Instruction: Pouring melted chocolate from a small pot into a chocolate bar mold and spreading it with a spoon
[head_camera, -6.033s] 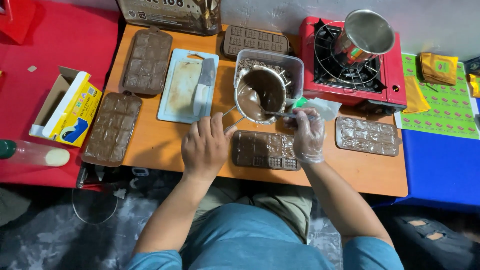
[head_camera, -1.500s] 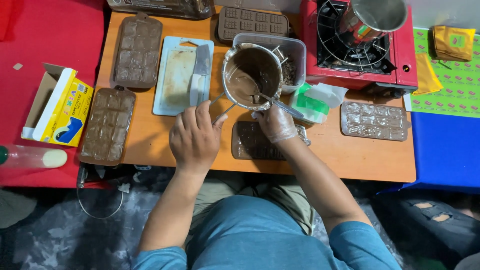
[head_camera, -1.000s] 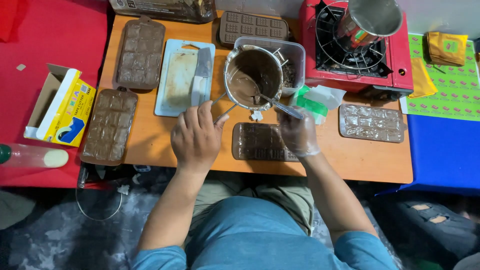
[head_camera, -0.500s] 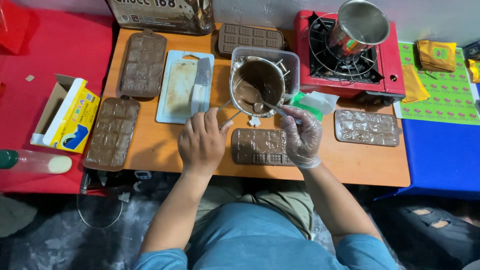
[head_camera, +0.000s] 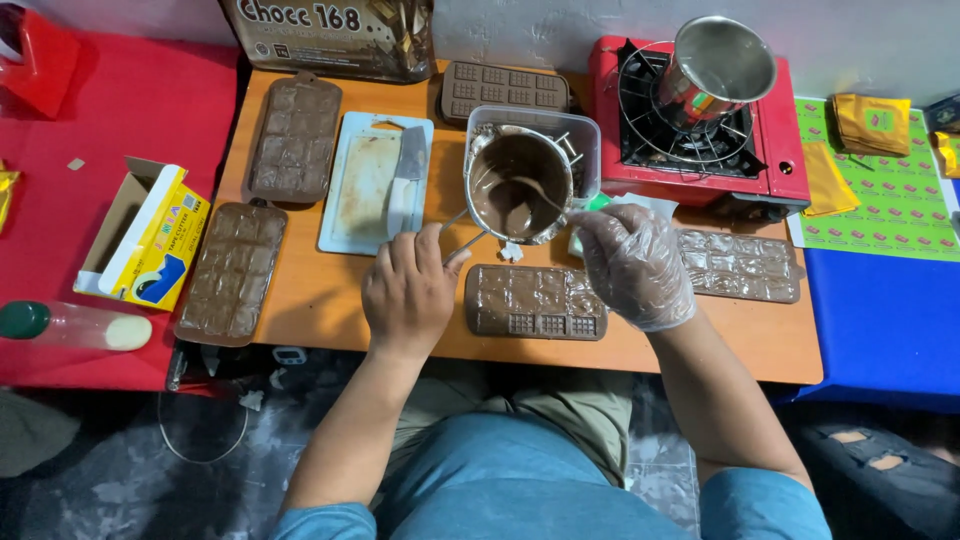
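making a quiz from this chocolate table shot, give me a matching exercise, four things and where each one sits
Things:
1. metal pot
2. knife
3. bowl of melted chocolate
4. bottle

Places:
A. on the white cutting board
B. on the red stove
C. lying on the red surface at far left
D. inside the clear tub

Pairs: 1-B, 2-A, 3-D, 4-C
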